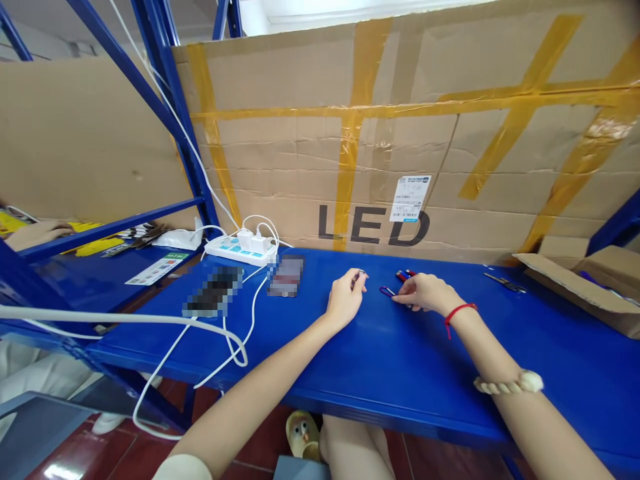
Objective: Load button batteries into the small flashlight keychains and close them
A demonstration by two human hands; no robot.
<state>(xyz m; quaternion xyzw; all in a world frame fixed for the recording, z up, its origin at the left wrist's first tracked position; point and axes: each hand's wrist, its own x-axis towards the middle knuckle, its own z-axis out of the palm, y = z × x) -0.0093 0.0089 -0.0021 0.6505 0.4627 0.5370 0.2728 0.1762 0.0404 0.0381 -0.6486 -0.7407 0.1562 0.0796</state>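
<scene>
My left hand point(346, 297) is closed in a pinch above the blue tabletop point(345, 373). A small shiny metal piece point(361, 273) shows at its fingertips, too small to name. To the right, my right hand point(425, 292) grips one end of a blue carabiner point(387, 291), whose loop points toward my left hand. The two hands are apart, with the carabiner between them. Just behind my right fingers lie small red and blue pieces point(402, 275), partly hidden by that hand.
Scissors point(505, 283) and an open cardboard box point(580, 283) are at the right. On the left are a white power strip point(240, 250), a blurred phone point(215, 291), a second blurred dark item point(287, 276) and loose white cables point(255, 313). A large cardboard sheet point(280, 167) stands behind.
</scene>
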